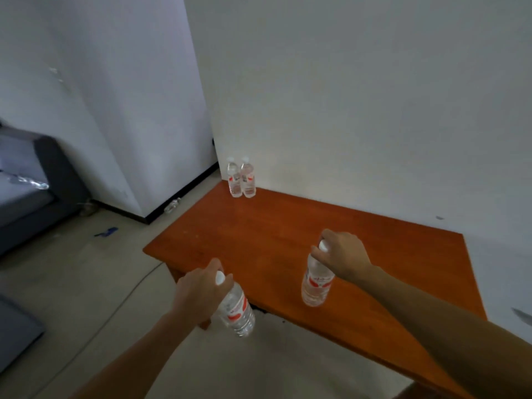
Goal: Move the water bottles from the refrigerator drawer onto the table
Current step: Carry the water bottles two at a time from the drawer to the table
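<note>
Water bottles hung upright by their caps, the right hand (344, 254) pinching one bottle (316, 280) over the table (259, 234), the left hand (201, 289) pinching another bottle (237, 309) short of its edge.

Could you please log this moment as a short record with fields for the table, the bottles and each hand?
table: orange-brown wooden table set against a white wall
bottles on table: two bottles upright, side by side at the far corner
left hand: left hand grips a bottle by its neck, tilted, at the table's near edge
right hand: right hand grips another bottle by its cap, over the tabletop; base contact unclear
bottles visible: four
</note>
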A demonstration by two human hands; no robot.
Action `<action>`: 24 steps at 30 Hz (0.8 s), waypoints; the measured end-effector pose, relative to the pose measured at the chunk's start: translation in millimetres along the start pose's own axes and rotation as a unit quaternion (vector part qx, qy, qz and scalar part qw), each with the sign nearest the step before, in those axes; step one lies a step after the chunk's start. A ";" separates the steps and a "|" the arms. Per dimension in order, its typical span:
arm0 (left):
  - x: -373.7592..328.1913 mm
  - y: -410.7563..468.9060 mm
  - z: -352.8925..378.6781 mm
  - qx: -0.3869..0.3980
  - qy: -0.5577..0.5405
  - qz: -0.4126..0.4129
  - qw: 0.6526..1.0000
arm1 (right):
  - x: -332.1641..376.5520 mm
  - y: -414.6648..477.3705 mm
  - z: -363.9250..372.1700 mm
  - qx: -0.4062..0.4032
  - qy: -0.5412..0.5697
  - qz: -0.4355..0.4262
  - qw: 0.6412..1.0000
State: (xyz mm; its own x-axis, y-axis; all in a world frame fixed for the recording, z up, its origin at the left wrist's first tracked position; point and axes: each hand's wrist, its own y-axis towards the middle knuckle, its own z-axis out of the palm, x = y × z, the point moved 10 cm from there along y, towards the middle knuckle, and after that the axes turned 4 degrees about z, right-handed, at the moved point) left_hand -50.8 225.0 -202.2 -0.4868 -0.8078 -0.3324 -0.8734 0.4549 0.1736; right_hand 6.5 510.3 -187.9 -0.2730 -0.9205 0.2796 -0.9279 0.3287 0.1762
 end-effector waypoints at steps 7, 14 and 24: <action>86.5 107.9 22.0 0.045 0.030 0.033 0.998 | 40.6 110.1 79.1 0.022 0.018 0.028 0.999; 144.0 238.5 15.3 0.086 0.048 0.095 0.991 | 61.5 197.2 119.1 0.025 0.046 0.119 0.992; 169.4 416.1 60.9 0.112 0.051 0.129 0.984 | 30.8 324.6 146.9 0.016 0.040 0.175 0.984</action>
State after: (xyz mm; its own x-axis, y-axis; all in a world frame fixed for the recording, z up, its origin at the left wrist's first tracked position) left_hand -496.0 300.2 -242.7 -0.7007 -0.6829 -0.2064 -0.7018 0.7119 0.0273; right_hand -340.4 557.6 -260.7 -0.5565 -0.7326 0.3919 -0.7888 0.6140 0.0276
